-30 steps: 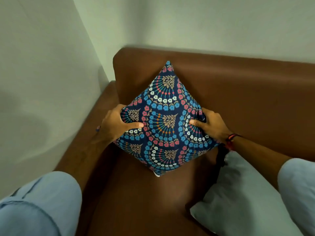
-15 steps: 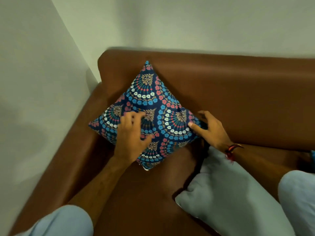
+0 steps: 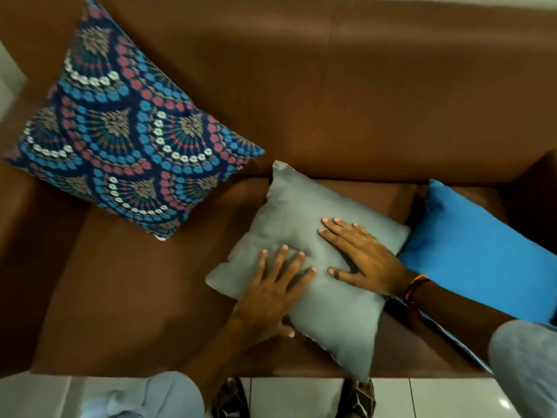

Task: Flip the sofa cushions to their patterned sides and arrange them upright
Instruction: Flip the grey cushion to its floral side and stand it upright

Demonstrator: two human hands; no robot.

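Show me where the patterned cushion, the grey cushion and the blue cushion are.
patterned cushion (image 3: 132, 146), head view, middle of its printed face.
grey cushion (image 3: 289, 218), head view, bare fabric above the hands.
blue cushion (image 3: 482, 248), head view, middle of its plain face.

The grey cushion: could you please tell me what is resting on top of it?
Both hands lie flat on the grey cushion: the left hand and the right hand. Its underside is hidden against the sofa seat.

Three cushions: one patterned cushion, one grey cushion, one blue cushion.
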